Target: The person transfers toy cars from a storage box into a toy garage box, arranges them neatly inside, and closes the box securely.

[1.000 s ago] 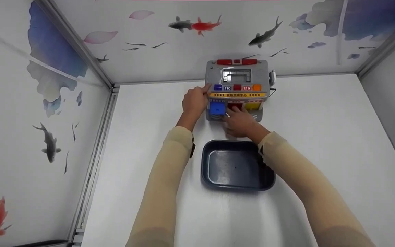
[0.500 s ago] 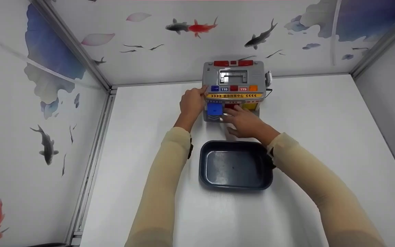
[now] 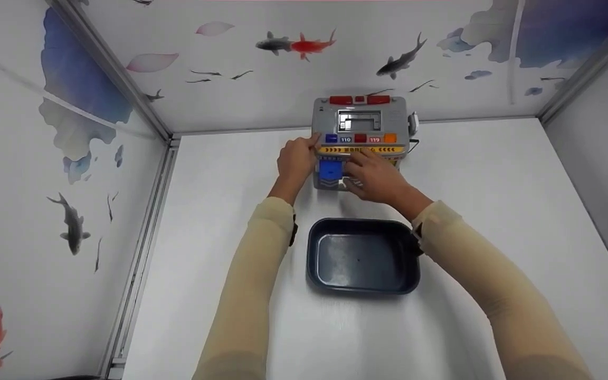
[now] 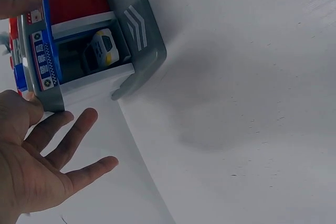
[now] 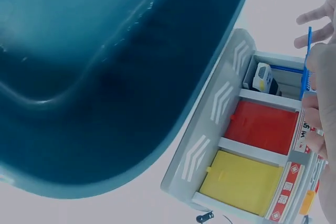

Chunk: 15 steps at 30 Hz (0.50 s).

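A grey toy garage point(image 3: 325, 119) with red lights on its roof stands at the back of the table. Its blue door point(image 3: 330, 170) is swung up, and a small white toy car point(image 4: 102, 48) sits in the compartment behind it. The red door point(image 5: 262, 127) and yellow door point(image 5: 241, 182) are down. My left hand point(image 3: 296, 158) pinches the garage's left front corner between thumb and forefinger, the other fingers spread. My right hand point(image 3: 378, 177) is at the front, its loosely bent fingers touching the upper front edge beside the blue door. Part of that contact is hidden.
A dark blue plastic basin point(image 3: 362, 290) lies on the white table point(image 3: 209, 237) in front of the garage, below the right wrist. Behind the garage rises a wall printed with fish point(image 3: 312, 46). A black cord loop sticks out at the garage's right side.
My right hand has moved up from the lower front, by the red door, to the garage's upper front edge. My left hand keeps its hold on the corner.
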Available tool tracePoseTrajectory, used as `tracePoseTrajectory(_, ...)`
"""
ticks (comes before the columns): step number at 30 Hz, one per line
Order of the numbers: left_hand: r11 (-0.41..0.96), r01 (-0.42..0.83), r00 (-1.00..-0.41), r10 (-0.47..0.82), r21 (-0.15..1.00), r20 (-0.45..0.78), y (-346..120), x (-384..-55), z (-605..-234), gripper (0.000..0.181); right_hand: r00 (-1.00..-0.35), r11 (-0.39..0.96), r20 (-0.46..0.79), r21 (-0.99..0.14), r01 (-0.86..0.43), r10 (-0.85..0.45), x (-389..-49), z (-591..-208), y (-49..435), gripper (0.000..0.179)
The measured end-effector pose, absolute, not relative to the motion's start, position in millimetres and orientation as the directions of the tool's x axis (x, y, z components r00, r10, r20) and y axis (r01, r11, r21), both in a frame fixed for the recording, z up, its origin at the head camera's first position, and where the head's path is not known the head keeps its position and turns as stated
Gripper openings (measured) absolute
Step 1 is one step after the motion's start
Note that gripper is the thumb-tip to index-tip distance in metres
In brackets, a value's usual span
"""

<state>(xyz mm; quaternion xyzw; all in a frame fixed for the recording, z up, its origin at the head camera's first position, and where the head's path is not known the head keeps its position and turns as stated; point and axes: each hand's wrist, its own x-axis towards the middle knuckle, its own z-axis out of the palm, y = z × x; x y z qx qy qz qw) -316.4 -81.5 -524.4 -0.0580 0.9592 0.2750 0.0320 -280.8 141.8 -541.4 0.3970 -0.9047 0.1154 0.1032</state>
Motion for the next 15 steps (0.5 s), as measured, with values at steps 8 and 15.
tracePoseTrajectory(8, 0.84, -0.133, -0.991, -0.097, 0.526, -0.095, -81.5, -317.3, -524.8, 0.04, -0.742, 0.745, 0.324, -0.142, -0.651, -0.587, -288.6, -537.1, 128.4, 0.034)
tracePoseTrajectory(15, 0.853, -0.117, -0.993, -0.091, 0.508, -0.075, -83.4, -317.0, -524.3, 0.038, -0.795, 0.807, 0.24, -0.068, -0.587, -0.558, -294.0, -538.9, 113.7, 0.052)
